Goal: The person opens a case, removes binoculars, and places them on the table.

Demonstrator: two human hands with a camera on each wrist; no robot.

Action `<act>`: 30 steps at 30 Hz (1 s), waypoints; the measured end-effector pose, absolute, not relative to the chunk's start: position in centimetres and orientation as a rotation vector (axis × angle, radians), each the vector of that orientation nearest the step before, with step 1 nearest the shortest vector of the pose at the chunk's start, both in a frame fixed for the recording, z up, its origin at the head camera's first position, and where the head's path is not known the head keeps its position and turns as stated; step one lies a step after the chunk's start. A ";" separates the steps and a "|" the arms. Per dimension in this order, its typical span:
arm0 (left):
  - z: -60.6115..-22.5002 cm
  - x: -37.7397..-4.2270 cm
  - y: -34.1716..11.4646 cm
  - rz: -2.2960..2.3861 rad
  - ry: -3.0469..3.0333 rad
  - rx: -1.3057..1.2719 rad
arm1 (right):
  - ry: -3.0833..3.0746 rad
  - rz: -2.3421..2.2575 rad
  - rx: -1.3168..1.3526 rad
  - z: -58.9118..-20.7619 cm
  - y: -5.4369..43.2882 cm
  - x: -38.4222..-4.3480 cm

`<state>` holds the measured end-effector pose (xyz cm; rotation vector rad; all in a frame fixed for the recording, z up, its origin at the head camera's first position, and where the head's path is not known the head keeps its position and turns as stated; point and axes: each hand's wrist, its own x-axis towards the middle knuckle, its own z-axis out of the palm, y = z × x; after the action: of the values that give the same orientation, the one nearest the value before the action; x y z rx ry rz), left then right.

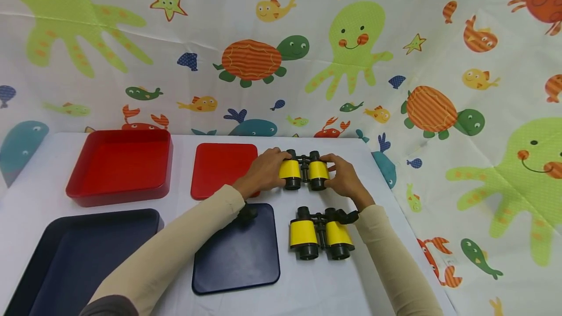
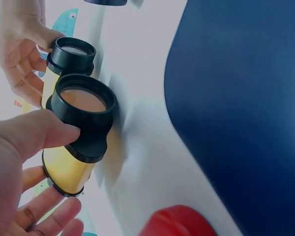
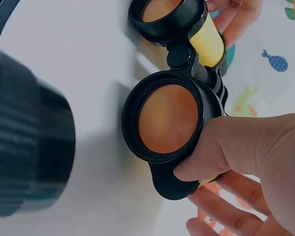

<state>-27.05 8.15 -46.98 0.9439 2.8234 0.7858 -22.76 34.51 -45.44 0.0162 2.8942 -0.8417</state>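
At the back of the table, a smaller yellow-and-black pair of binoculars (image 1: 290,169) stands between both hands. My left hand (image 1: 266,167) holds its left barrel, and in the left wrist view the thumb (image 2: 59,132) presses near the black lens ring. Around the right barrel, the right hand (image 1: 346,179) keeps its grip from the other side. In the right wrist view that thumb (image 3: 211,155) lies against the black rim beside an orange-tinted lens (image 3: 168,119). Below the right hand lies a larger pair of yellow-and-black binoculars (image 1: 303,232).
A flat red lid-like panel (image 1: 219,167) lies left of the hands, with a dark navy panel (image 1: 237,262) in front of it. Farther left are a deep red tray (image 1: 120,198) and a navy tray (image 1: 105,216). A sea-animal printed cloth (image 1: 197,23) hangs behind the white table.
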 end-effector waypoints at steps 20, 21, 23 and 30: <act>-46.9 -27.1 8.6 0.600 2.806 0.876 | 2.844 -0.828 0.022 -46.0 35.0 -22.8; -47.0 -27.0 8.6 0.600 2.804 0.875 | 2.845 -0.829 0.022 -46.0 34.9 -22.7; -47.0 -26.9 8.6 0.598 2.800 0.874 | 2.848 -0.823 0.028 -46.0 34.9 -22.7; -46.6 -26.3 8.3 0.550 2.758 0.869 | 2.875 -0.793 0.076 -45.7 34.4 -22.4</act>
<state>-26.31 8.26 -46.60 0.8687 2.7580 0.5495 -22.41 34.41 -45.73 0.0757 2.8749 -0.7934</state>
